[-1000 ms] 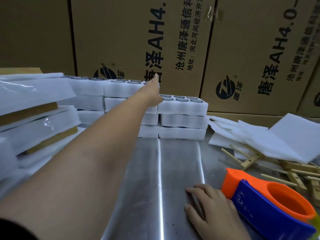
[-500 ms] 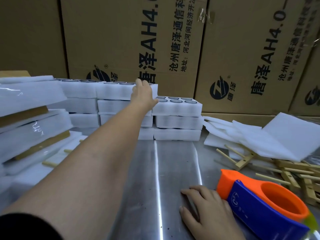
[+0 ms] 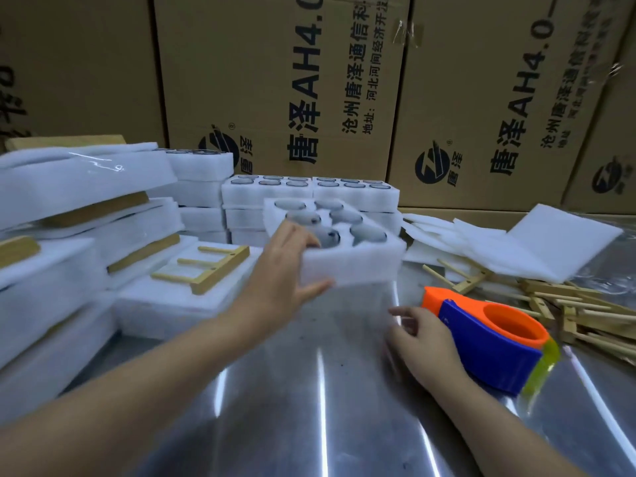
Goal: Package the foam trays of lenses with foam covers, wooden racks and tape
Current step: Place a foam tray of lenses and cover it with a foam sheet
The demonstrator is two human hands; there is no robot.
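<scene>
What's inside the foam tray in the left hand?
The foam tray shows six round pockets with lenses. The left hand covers part of the near-left pocket; anything beneath the lenses is hidden.

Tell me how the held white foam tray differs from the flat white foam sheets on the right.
The thick white foam tray has round holes holding lenses; the flat white foam sheets are thin and plain. The tray is held by the left hand; the sheets lie in a loose pile. Both are white foam.
</scene>
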